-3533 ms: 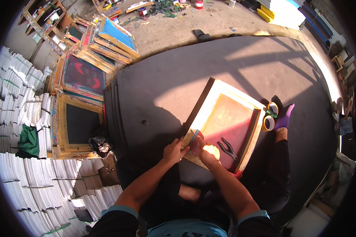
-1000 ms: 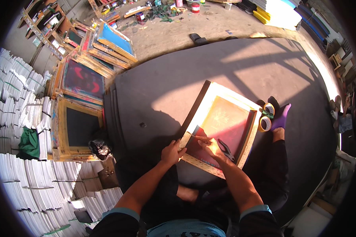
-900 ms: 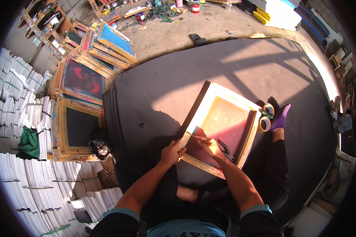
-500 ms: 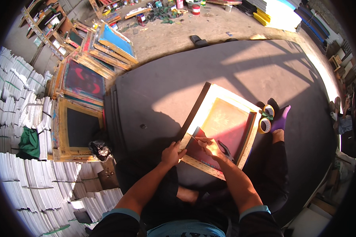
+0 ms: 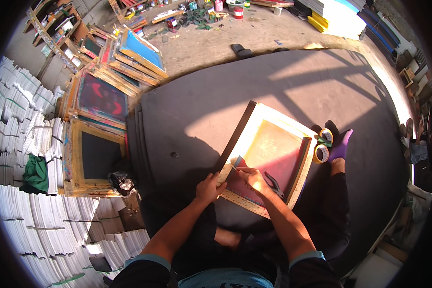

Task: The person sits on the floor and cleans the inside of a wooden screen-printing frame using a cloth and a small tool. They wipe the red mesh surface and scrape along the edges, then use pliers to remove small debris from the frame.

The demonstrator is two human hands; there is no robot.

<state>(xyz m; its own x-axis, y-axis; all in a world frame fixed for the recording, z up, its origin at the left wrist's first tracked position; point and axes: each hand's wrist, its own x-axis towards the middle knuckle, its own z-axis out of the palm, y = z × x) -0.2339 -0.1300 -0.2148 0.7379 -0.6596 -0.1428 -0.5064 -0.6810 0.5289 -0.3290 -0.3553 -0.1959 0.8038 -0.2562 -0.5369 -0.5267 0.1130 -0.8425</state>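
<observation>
A wooden screen-printing frame with pinkish mesh lies tilted on the dark mat in front of me. My left hand is closed round its near left side. Over the mesh, my right hand pinches a thin tool, its tip at the inner edge of the frame's left side. What kind of tool it is I cannot make out. Against that same side shows a small bluish flat piece, perhaps part of the tool. Pliers with dark handles rest on the mesh beside my right wrist.
Two tape rolls stand right of the frame, by my foot in a purple sock. Several other screen frames lean at the left, near a crumpled black plastic bag. Stacks of white sheets fill the far left.
My right hand has shifted slightly left and down. The bluish flat piece now catches light by the frame's left side. My left hand and the frame stay almost still.
</observation>
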